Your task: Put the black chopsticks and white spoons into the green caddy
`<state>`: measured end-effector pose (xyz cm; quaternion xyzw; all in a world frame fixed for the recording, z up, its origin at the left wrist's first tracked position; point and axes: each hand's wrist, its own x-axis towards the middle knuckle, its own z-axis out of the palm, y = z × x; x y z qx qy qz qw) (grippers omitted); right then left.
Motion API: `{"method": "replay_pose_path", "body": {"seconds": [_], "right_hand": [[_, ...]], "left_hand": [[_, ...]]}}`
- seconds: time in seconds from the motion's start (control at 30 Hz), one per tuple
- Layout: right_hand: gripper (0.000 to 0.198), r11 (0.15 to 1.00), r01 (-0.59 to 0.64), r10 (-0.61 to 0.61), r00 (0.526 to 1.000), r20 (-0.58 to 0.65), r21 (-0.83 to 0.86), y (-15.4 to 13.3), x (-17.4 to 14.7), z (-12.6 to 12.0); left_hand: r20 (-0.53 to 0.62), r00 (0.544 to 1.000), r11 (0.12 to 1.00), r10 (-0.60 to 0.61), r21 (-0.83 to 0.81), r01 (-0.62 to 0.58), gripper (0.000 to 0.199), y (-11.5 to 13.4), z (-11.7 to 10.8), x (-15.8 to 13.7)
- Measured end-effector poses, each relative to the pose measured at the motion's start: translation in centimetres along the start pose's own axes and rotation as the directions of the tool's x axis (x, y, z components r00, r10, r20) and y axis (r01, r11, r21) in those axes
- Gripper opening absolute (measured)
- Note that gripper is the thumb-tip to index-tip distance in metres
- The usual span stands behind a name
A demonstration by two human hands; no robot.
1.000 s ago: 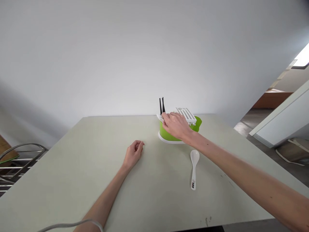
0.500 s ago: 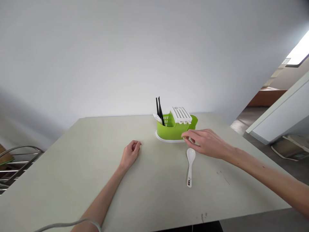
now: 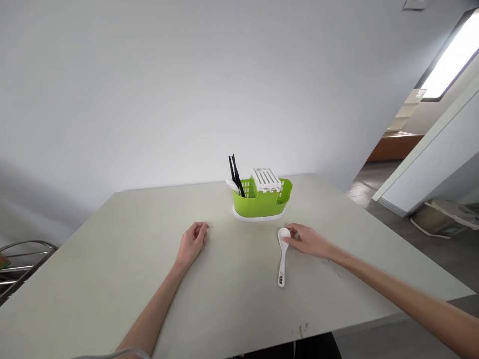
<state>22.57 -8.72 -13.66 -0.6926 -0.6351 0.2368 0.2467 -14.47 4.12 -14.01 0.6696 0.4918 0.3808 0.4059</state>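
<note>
A white spoon [image 3: 283, 256] lies on the pale table [image 3: 112, 259], bowl end away from me. My right hand [image 3: 309, 240] rests beside the spoon's bowl, fingertips touching it, without a grip on it. My left hand [image 3: 191, 242] lies loosely curled on the table, holding nothing. Behind both stands a green cutlery holder [image 3: 262, 202] with a white grid insert [image 3: 266, 179], black chopsticks [image 3: 235, 174] and a white utensil standing in its left compartment.
A metal rack [image 3: 22, 262] stands off the table's left edge. A white wall runs behind the table. To the right the floor drops away, with a slanted white panel [image 3: 430, 164] and some items on the floor.
My right hand left the green holder, came back toward me and came down at the spoon's bowl. My left hand stayed put. The view shifted slightly to the right.
</note>
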Motion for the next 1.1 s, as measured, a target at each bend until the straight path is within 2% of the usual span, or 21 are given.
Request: {"method": "replay_pose_path", "body": {"seconds": [0.1, 0.23, 0.3, 0.4, 0.47, 0.53, 0.6, 0.67, 0.73, 0.77, 0.83, 0.93, 1.1], "right_hand": [[0.018, 0.997, 0.026, -0.025, 1.0, -0.014, 0.067, -0.9, -0.4, 0.9], [0.026, 0.988, 0.054, -0.059, 0.998, 0.033, 0.145, -2.7, -1.2, 1.0], [0.029, 0.985, 0.061, -0.065, 0.998, 0.017, 0.163, -3.9, -1.1, 0.4], [0.032, 0.985, 0.076, -0.065, 0.995, -0.075, 0.157, -6.3, -0.5, -1.4], [0.035, 0.984, 0.13, -0.104, 0.975, -0.198, 0.125, -8.4, 0.3, -3.2], [0.036, 0.979, 0.192, -0.158, 0.928, -0.337, 0.071, -10.8, 1.0, -5.3], [0.036, 0.972, 0.234, -0.212, 0.857, -0.47, -0.012, -13.1, 1.8, -7.2], [0.031, 0.958, 0.258, -0.28, 0.755, -0.593, -0.124, -14.8, 2.7, -8.5], [0.026, 0.932, 0.25, -0.363, 0.658, -0.66, -0.263, -15.9, 3.8, -8.9], [0.024, 0.913, 0.238, -0.405, 0.625, -0.667, -0.332, -16.1, 4.3, -8.8], [0.022, 0.866, 0.211, -0.481, 0.599, -0.64, -0.453, -16.2, 5.4, -8.1], [0.023, 0.782, 0.195, -0.569, 0.612, -0.55, -0.592, -15.8, 6.5, -6.3], [0.029, 0.652, 0.26, -0.673, 0.631, -0.386, -0.712, -15.0, 7.4, -3.3]], "left_hand": [[0.0, 1.0, 1.0, -0.01, 0.0, 0.01, 0.045, 0.1, 0.0, -0.1], [-0.001, 1.0, 1.0, -0.007, -0.005, 0.007, 0.043, 0.2, 0.1, -0.1], [0.006, 1.0, 1.0, -0.012, -0.005, 0.012, 0.044, 0.3, 0.1, -0.1], [0.014, 1.0, 1.0, -0.019, 0.005, 0.019, 0.044, 0.2, 0.1, -0.1], [0.014, 1.0, 1.0, -0.016, 0.011, 0.016, 0.044, 0.1, 0.0, 0.0], [0.015, 1.0, 1.0, -0.01, 0.014, 0.009, 0.043, -0.1, 0.0, 0.0], [0.019, 1.0, 1.0, -0.007, 0.011, 0.007, 0.042, -0.2, 0.0, 0.0], [0.024, 1.0, 1.0, -0.009, 0.001, 0.009, 0.041, -0.2, 0.0, 0.0], [0.026, 1.0, 1.0, -0.013, -0.006, 0.013, 0.041, -0.1, 0.1, -0.1], [0.026, 1.0, 1.0, -0.013, -0.007, 0.013, 0.041, -0.1, 0.1, -0.2], [0.028, 1.0, 1.0, -0.01, -0.003, 0.01, 0.041, 0.0, 0.1, -0.2], [0.028, 1.0, 1.0, -0.003, 0.001, 0.003, 0.04, 0.0, 0.2, -0.2], [0.039, 0.999, 1.0, 0.005, 0.008, -0.005, 0.042, -0.5, 0.2, -0.2]]}}
